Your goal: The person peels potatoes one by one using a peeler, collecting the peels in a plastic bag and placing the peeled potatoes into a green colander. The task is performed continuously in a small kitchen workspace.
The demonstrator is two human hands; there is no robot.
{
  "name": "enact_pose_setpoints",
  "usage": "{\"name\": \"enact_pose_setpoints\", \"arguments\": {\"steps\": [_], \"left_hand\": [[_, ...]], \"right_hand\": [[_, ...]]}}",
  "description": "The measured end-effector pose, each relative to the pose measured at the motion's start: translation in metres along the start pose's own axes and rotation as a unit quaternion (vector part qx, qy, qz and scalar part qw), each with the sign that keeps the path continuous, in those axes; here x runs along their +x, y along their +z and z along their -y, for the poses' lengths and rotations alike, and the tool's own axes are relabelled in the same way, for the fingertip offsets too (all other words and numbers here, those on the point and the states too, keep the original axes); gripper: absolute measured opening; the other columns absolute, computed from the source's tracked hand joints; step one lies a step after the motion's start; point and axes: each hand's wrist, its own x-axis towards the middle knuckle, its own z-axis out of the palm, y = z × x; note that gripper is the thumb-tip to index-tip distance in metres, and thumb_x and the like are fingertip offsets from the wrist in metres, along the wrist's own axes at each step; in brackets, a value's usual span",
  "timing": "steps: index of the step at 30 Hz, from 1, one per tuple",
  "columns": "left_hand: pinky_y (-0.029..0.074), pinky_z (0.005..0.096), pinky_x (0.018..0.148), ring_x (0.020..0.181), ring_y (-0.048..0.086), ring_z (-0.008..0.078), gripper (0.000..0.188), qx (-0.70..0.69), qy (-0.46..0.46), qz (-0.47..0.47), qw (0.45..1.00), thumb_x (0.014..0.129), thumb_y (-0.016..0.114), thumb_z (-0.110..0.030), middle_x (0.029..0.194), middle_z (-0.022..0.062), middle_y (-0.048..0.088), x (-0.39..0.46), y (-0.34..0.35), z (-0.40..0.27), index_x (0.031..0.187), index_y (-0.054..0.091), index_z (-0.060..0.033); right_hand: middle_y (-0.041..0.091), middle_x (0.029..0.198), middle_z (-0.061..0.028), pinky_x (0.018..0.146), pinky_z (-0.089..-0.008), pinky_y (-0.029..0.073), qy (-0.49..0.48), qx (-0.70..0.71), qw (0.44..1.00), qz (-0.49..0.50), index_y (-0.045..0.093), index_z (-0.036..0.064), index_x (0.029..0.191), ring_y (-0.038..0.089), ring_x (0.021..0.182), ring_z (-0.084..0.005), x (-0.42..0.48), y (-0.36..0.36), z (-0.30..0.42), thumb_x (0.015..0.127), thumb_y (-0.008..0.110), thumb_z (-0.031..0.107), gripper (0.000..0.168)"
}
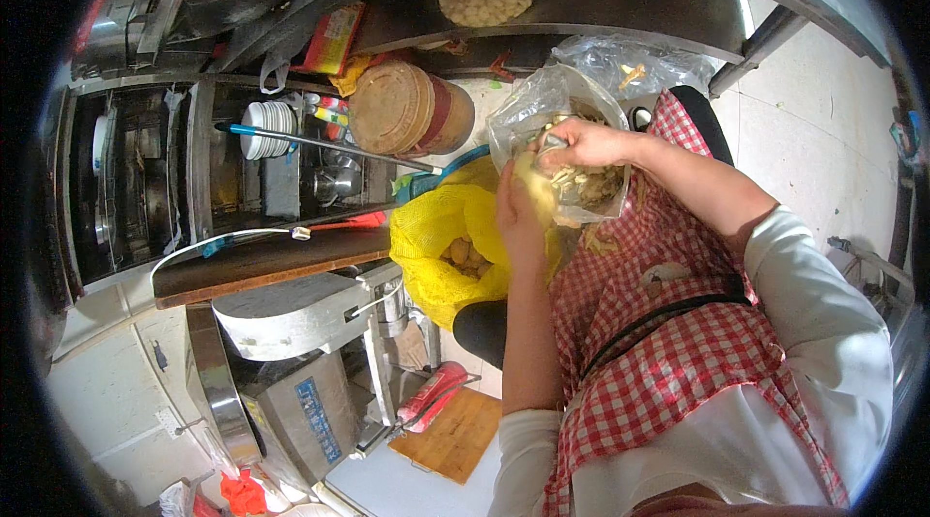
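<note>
My left hand (519, 215) grips a pale yellow peeled potato (534, 186), blurred, over a bin lined with a clear plastic bag (512, 121). In my right hand (585, 144) is a small metal tool (554, 143), mostly hidden by the fingers; I cannot tell if it is a peeler or a knife. It meets or nearly meets the potato. Peelings (592, 186) fill the bag below both hands. Left of the bin stands an open yellow mesh sack (429, 241) with several unpeeled brown potatoes (465, 255) inside.
A lidded brown bucket (410, 110) stands beyond the sack. A pole (334, 144) juts across near stacked white dishes (265, 130). Another clear plastic bag (632, 66) lies behind the bin. A fire extinguisher (436, 393) and wooden board (454, 437) are at lower left.
</note>
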Motion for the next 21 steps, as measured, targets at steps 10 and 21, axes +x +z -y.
{"name": "enact_pose_setpoints", "arguments": {"steps": [10, 21], "left_hand": [[0.051, 0.0319, 0.068, 0.089, 0.061, 0.0197, 0.046, -0.138, -0.129, 0.086, 0.978, 0.095, 0.048, -0.041, 0.109, 0.0053, 0.06, -0.007, -0.006, -0.004, 0.127, 0.048, -0.0079], [0.05, 0.0316, 0.069, 0.09, 0.062, 0.0202, 0.043, -0.112, -0.215, 0.111, 0.964, 0.092, 0.054, -0.035, 0.112, 0.0065, 0.06, -0.007, -0.009, -0.011, 0.126, 0.047, -0.0093]], "right_hand": [[0.066, 0.089, -0.0041, 0.074, -0.0271, 0.048, 0.005, -0.055, 0.998, -0.003, 0.062, 0.005, 0.105, 0.059, 0.081, -0.0122, -0.01, -0.001, 0.015, 0.09, 0.063, 0.027, 0.027], [0.066, 0.092, -0.0057, 0.076, -0.0306, 0.048, -0.087, -0.08, 0.993, -0.031, 0.063, 0.004, 0.101, 0.061, 0.084, -0.0132, -0.003, 0.007, -0.002, 0.087, 0.063, 0.021, 0.022]]}}
